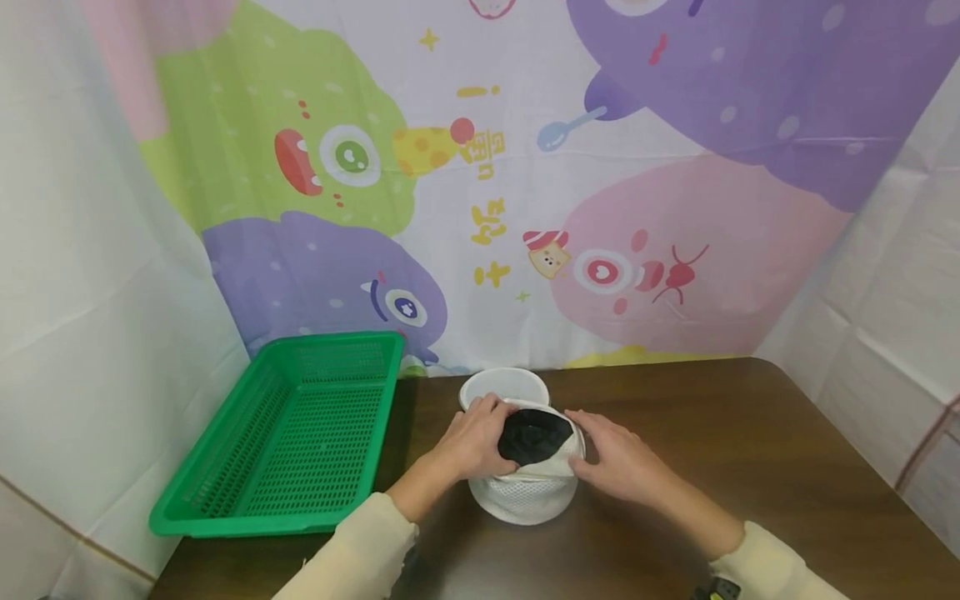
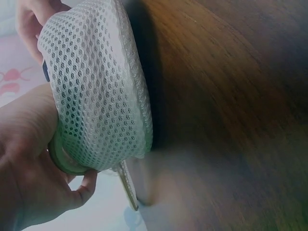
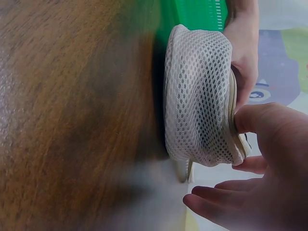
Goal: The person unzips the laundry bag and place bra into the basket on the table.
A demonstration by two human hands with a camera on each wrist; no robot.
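Note:
A round white mesh laundry bag (image 1: 522, 498) stands on the table in front of me, its top open. Black fabric (image 1: 534, 435) shows inside the opening. My left hand (image 1: 474, 442) grips the bag's left rim, thumb toward the near side and fingers round the far side. On the opposite side my right hand (image 1: 618, 457) pinches the rim between thumb and forefinger. Its other fingers (image 3: 216, 197) are spread beside the bag in the right wrist view. Behind the bag is a round white lid-like piece (image 1: 504, 383), partly hidden by the bag and the left hand.
A green plastic basket (image 1: 386, 400) with slotted walls stands at the left of the brown wooden table (image 1: 675, 400). A cartoon-printed cloth (image 1: 480, 192) hangs behind the table's back edge. White cloth (image 1: 862, 300) hangs on both sides.

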